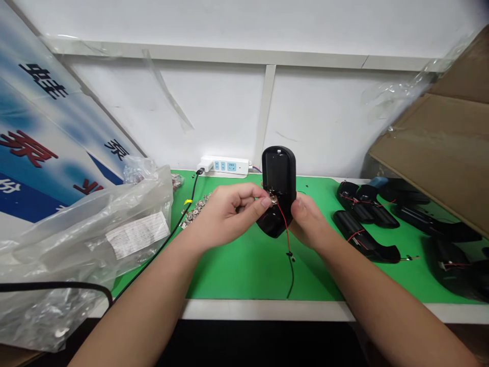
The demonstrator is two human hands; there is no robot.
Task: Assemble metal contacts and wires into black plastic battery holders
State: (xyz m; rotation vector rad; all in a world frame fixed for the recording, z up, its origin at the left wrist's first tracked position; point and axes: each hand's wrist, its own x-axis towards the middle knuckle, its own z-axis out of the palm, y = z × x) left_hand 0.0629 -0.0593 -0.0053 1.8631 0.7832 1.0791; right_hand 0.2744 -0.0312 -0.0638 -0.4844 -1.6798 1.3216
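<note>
My right hand [307, 219] grips a black plastic housing [280, 171] from its right side and holds it upright above the green mat [237, 270]. The thumb lies along its edge; the other fingers are hidden behind it. At the lower half of the housing, my left hand [233, 211] pinches a small shiny metal part [273, 199] between thumb and index finger. From there a red wire [284, 221] hangs down to a small connector [291, 256], with a dark wire below it. Left of the housing lies a pile of small metal parts [194, 211], partly behind my left hand.
Several black housings with red wires [353, 237] lie on the right. A cardboard box [435, 132] leans in above them. A white power strip [229, 165] sits against the wall, with a black cable [187, 201] plugged in. Clear plastic bags [141, 204] fill the left.
</note>
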